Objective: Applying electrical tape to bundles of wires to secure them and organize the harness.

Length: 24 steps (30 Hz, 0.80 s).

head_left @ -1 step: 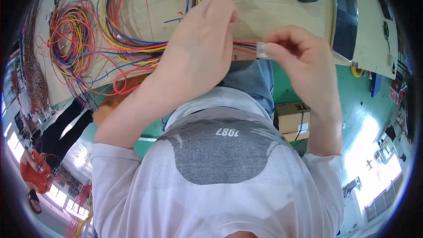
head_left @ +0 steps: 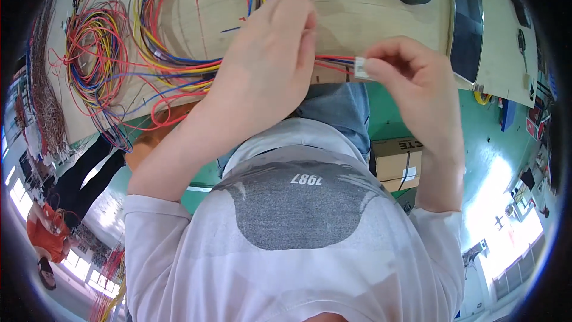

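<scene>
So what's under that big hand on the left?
Under the left hand lies the wooden table. Red and blue wires run out from beneath it to the small white connector pinched in the right hand. How its fingers grip them is covered.

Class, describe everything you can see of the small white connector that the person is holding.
The small white connector is a blocky, plastic-looking plug, mostly hidden by the right hand, whose fingertips pinch it. Thin wires, red, blue and orange among them, run out of its left side in a flat bundle to the left hand, which grips them. It is held in the air, lying sideways, at the near edge of the wooden table.
</scene>
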Motion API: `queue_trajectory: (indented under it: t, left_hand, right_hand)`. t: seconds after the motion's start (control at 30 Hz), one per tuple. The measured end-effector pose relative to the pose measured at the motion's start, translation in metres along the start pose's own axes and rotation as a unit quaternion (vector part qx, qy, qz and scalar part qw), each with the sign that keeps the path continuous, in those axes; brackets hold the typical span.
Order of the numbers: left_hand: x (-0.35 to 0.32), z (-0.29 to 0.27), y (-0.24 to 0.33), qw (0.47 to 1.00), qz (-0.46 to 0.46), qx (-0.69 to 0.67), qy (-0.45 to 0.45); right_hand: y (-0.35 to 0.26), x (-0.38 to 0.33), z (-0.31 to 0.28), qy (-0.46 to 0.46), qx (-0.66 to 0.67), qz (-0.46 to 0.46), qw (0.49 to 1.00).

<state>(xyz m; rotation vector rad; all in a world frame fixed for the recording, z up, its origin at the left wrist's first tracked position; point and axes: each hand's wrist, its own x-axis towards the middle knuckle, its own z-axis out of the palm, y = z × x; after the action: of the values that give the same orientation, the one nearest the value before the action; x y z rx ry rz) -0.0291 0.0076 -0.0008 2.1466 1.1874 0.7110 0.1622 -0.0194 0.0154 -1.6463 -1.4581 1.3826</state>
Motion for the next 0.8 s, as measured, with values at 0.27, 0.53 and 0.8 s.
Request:
queue_trajectory:
  t: [0.27, 0.53, 0.8]
  left_hand:
    - [-0.001, 0.022, 0.013, 0.994, 0.044, -0.073, -0.071]
    - [0.007, 0.018, 0.019, 0.991, 0.004, -0.076, -0.107]
    - [0.016, -0.003, 0.003, 0.840, -0.228, -0.413, -0.267]
  right_hand:
    - [-0.007, 0.002, -0.011, -0.002, -0.224, -0.039, 0.974]
    - [0.012, 0.053, -0.031, 0.209, -0.443, -0.327, 0.808]
    - [-0.013, -0.054, -0.005, 0.044, 0.084, 0.028, 0.995]
